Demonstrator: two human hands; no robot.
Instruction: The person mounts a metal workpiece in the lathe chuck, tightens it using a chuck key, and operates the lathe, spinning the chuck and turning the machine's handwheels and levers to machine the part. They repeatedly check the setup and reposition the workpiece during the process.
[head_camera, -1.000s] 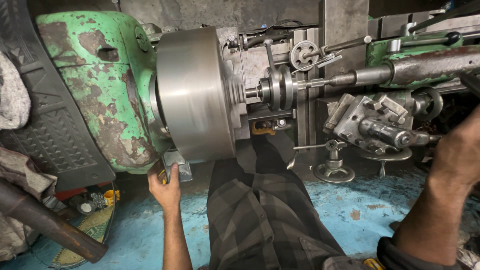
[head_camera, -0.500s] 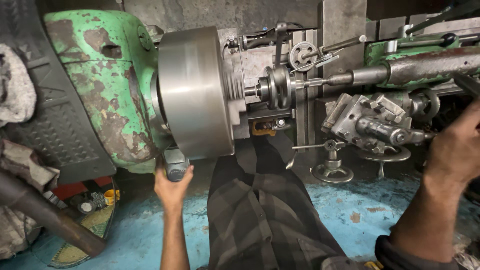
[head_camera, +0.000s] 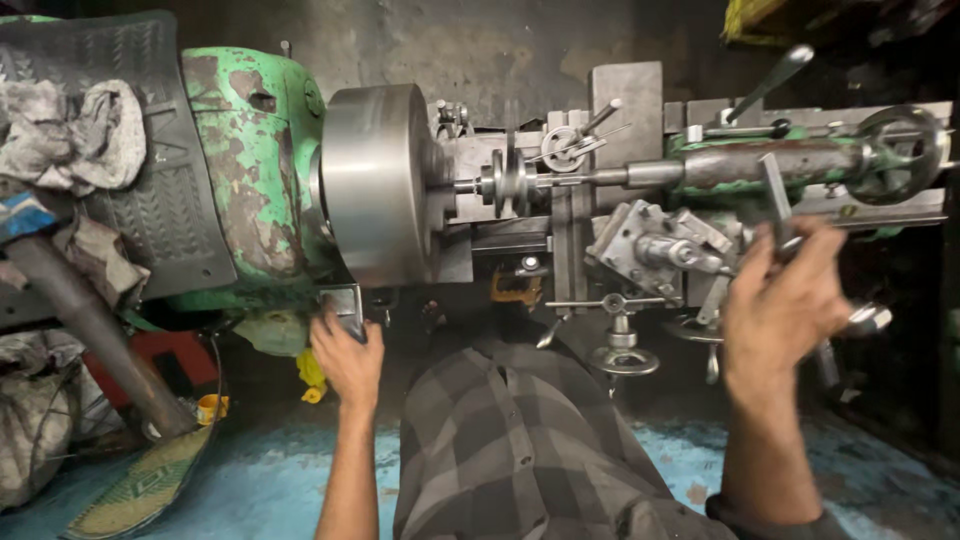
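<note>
I stand over an old green lathe (head_camera: 250, 180) with a big grey steel chuck (head_camera: 375, 185). My left hand (head_camera: 348, 362) is closed around a grey metal handle (head_camera: 343, 302) just below the chuck. My right hand (head_camera: 782, 310) is raised in front of the tailstock (head_camera: 800, 160), its fingers wrapped around a slim grey lever (head_camera: 775, 195). Between the hands sits the tool post (head_camera: 660, 245) on the carriage. A small round workpiece (head_camera: 510, 180) is mounted on the spindle axis beside the chuck.
A carriage handwheel (head_camera: 622, 355) and a chrome knob (head_camera: 870, 318) stick out toward me. Dirty rags (head_camera: 75, 130) lie on a black ribbed mat at the left, with a rusty pipe (head_camera: 90, 330) leaning below. My checked garment (head_camera: 520, 440) fills the lower middle above a blue floor (head_camera: 250, 470).
My right hand has come in from the right edge and up onto the slim lever. My left hand stays at the handle under the chuck, closing tighter on it.
</note>
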